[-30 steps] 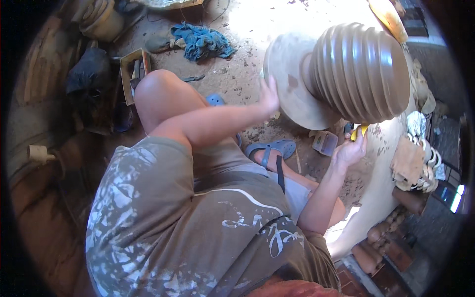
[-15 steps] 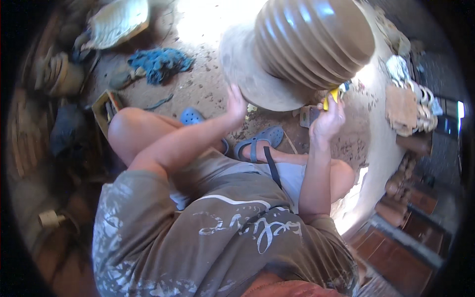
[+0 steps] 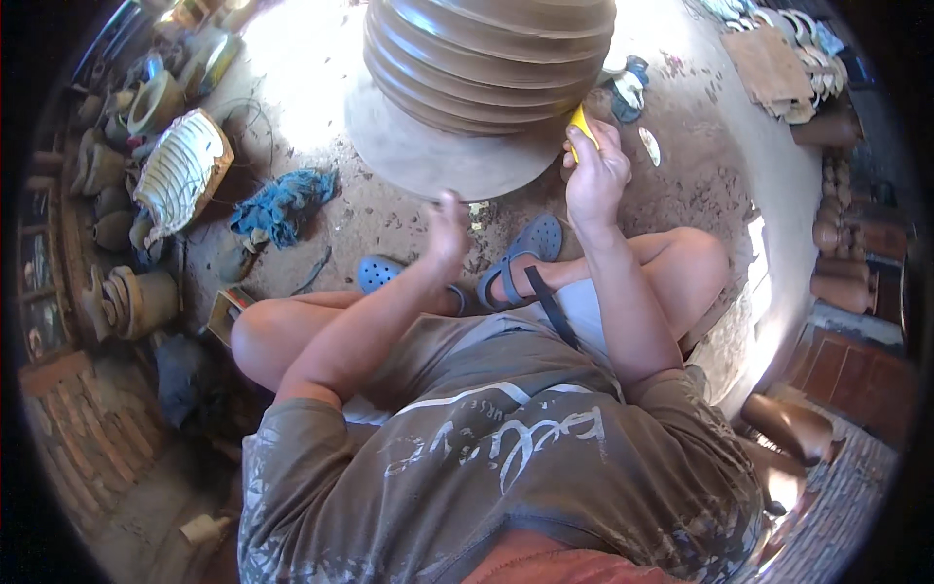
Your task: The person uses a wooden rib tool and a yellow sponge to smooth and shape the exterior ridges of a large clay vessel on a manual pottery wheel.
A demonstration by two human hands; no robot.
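Note:
A big ridged clay pot point(image 3: 486, 68), brown and wet-looking, stands on a round flat wheel point(image 3: 428, 161) ahead of me. My right hand point(image 3: 598, 180) grips a yellow scraper-like tool point(image 3: 582, 134) and holds it by the pot's lower right side. The tool's full shape is partly hidden by my fingers. At the wheel's near rim is my left hand point(image 3: 448, 234), empty, its fingers stretched toward the edge and a little blurred. I cannot tell whether they touch the rim.
Blue clogs point(image 3: 533, 251) are on my feet below the wheel. A blue cloth point(image 3: 285, 204) and a ribbed, pale, basket-like piece point(image 3: 185, 173) lie on the dirt floor at left. Clay pots point(image 3: 141, 297) stand farther left. A dark cloth bundle point(image 3: 630, 90) sits right of the pot.
The view has turned, so the pot and wheel appear farther left and more upright. My right hand keeps the yellow tool at the pot's side. My left hand appears slightly lower, still by the rim.

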